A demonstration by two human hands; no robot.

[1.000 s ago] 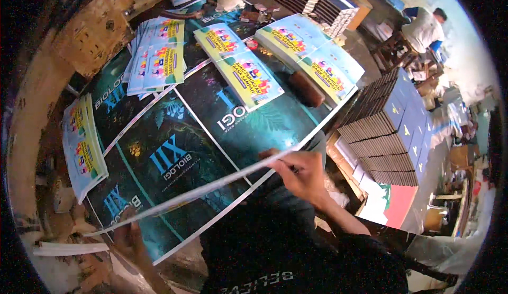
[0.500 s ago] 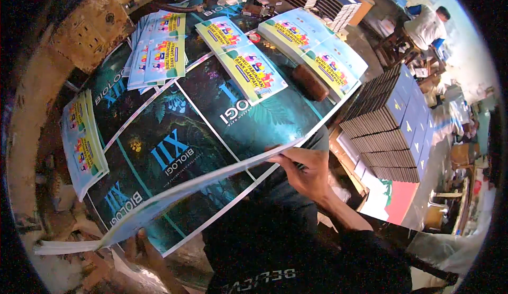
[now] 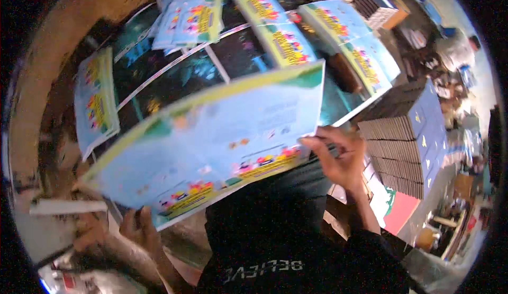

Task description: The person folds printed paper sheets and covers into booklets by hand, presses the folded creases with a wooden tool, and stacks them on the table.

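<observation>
A large printed sheet (image 3: 211, 140), light blue with yellow-green borders and small cartoon figures, is raised at a tilt in front of me. My right hand (image 3: 341, 154) pinches its right edge between thumb and fingers. At its lower left corner my left hand (image 3: 140, 228) is closed on the sheet's edge, somewhat blurred. Behind it, the table is covered with dark teal printed sheets (image 3: 174, 77), partly hidden by the held sheet. On these lie stacks of similar light blue sheets: a fanned pile (image 3: 193, 13), a middle stack (image 3: 280, 32), a right stack (image 3: 349, 42) and a left stack (image 3: 98, 98).
A brown block (image 3: 344, 74) sits beside the right stack. Off the table's right side stands a tall pile of blue-covered books (image 3: 407, 135), with a red and white sheet (image 3: 394, 209) below it. A seated person (image 3: 455, 50) is farther back. A white bar (image 3: 69, 206) lies at lower left.
The sheet, earlier seen nearly edge-on and low over the table, now stands up with its printed face toward me. My right hand has moved slightly right. The whole view has shifted.
</observation>
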